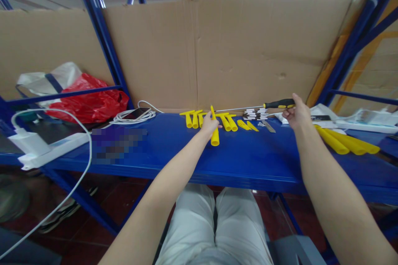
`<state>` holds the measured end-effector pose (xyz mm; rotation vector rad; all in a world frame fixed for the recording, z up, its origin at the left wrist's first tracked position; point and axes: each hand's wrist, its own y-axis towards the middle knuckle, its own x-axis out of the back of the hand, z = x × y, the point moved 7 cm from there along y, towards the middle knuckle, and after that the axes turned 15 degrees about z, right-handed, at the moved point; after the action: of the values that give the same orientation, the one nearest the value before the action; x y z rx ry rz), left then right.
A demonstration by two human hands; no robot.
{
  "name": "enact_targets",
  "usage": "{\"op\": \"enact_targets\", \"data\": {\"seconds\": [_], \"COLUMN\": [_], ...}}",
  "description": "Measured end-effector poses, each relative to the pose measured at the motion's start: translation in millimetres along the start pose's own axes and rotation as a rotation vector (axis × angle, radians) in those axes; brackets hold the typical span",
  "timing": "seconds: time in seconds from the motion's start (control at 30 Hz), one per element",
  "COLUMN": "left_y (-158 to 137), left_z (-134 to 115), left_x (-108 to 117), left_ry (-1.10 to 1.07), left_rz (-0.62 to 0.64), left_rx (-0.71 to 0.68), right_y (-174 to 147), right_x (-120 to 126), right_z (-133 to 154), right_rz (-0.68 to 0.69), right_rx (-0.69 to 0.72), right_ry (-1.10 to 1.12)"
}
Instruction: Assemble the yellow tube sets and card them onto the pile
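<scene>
My left hand [210, 125] is closed round a yellow tapered plastic tube [214, 137], held above the shelf with its wide end toward me. Between the fingers of my right hand [297, 112] is the black and yellow handle of a screwdriver [279, 104]. Its long thin shaft runs left, the tip ending close by the upper part of the tube; I cannot tell whether they touch. Several yellow T-shaped pieces [195, 121] lie in a row on both sides of my left hand. Small flat yellow parts [243, 125] rest to their right.
White-and-dark small parts [255, 114] and a metal strip [268, 127] lie on the blue shelf [242, 161]. Larger yellow cones [345, 140] are beside my right forearm. Cardboard [248, 49] stands behind. At left are a power strip [56, 149], a coiled white cable [133, 116] and a red bag [93, 99].
</scene>
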<state>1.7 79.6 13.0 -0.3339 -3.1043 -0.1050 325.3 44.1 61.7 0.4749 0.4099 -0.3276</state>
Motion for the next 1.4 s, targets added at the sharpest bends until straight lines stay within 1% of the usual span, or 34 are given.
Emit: {"op": "enact_targets", "data": {"seconds": [0.1, 0.2, 0.37, 0.43, 0.53, 0.8, 1.07, 1.27, 1.4], "left_y": [-0.5, -0.8, 0.8, 1.3, 1.5, -1.0, 2.4, 7.1, 11.2], "left_z": [-0.3, -0.4, 0.9, 1.0, 0.9, -1.5, -0.7, 0.6, 3.3], "left_x": [0.1, 0.4, 1.1, 2.0, 2.5, 1.0, 1.0, 1.5, 1.7], "left_ry": [0.001, -0.006, -0.003, 0.0, 0.006, -0.016, 0.015, 0.081, 0.116], "left_rz": [-0.001, -0.006, -0.01, -0.02, -0.024, -0.021, -0.018, -0.029, -0.025], "left_rx": [-0.003, -0.006, -0.006, -0.012, -0.011, -0.012, -0.051, -0.097, -0.103], "right_y": [-3.0, -6.8, -10.5, -11.3, -10.4, -6.3, -16.4, -21.1, -21.6], "right_x": [-1.8, -4.6, -17.3, -19.3, -17.9, -9.2, -15.5, -14.5, -14.3], "right_z": [1.7, 2.1, 1.7, 1.4, -1.4, -3.4, 5.0, 3.9, 3.0], "right_rz": [-0.01, -0.021, 0.102, 0.114, 0.096, 0.035, -0.026, -0.076, -0.074], "right_rx": [0.014, -0.02, -0.113, -0.129, -0.133, -0.08, -0.05, -0.109, -0.103], "right_ry": [-0.003, 0.003, 0.052, 0.047, 0.023, -0.001, -0.025, -0.085, -0.059]}}
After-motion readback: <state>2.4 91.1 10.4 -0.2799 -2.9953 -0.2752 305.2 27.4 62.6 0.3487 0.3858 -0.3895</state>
